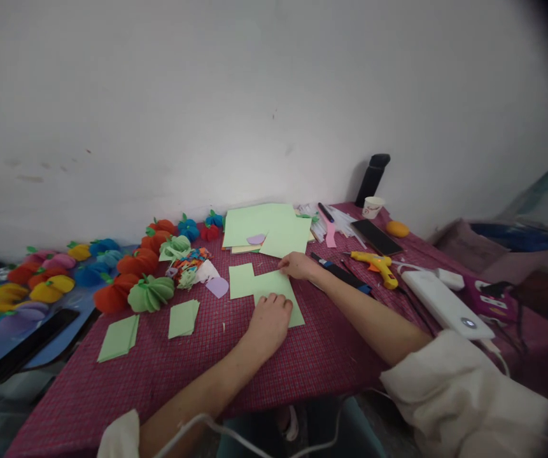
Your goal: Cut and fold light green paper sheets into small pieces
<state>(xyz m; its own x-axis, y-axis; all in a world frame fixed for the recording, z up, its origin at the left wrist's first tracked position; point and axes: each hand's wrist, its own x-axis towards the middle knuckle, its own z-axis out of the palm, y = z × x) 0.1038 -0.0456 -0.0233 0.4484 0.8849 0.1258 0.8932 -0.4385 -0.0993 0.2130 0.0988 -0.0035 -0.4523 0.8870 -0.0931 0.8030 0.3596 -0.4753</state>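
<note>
A light green paper sheet (pixel 277 286) lies on the cloth in front of me. My left hand (pixel 272 318) rests on its lower part, fingertips bent down against the paper and nothing gripped. At the sheet's top edge, my right hand (pixel 298 266) has thumb and fingers closed on the paper. A smaller green paper piece (pixel 240 281) touches its left side. Two stacks of cut green paper, one nearer (pixel 184 318) and one farther left (pixel 118 338), lie to the left. Behind my hands are larger green sheets (pixel 254 222) with a lilac scrap on them.
Folded-paper pumpkins (pixel 140 262) in several colours fill the left side. Paper scraps (pixel 188 267) lie beside them. On the right are a dark utility knife (pixel 340 272), a yellow glue gun (pixel 373 264), a phone (pixel 377 237), a paper cup (pixel 373 207) and a white power bank (pixel 445 304).
</note>
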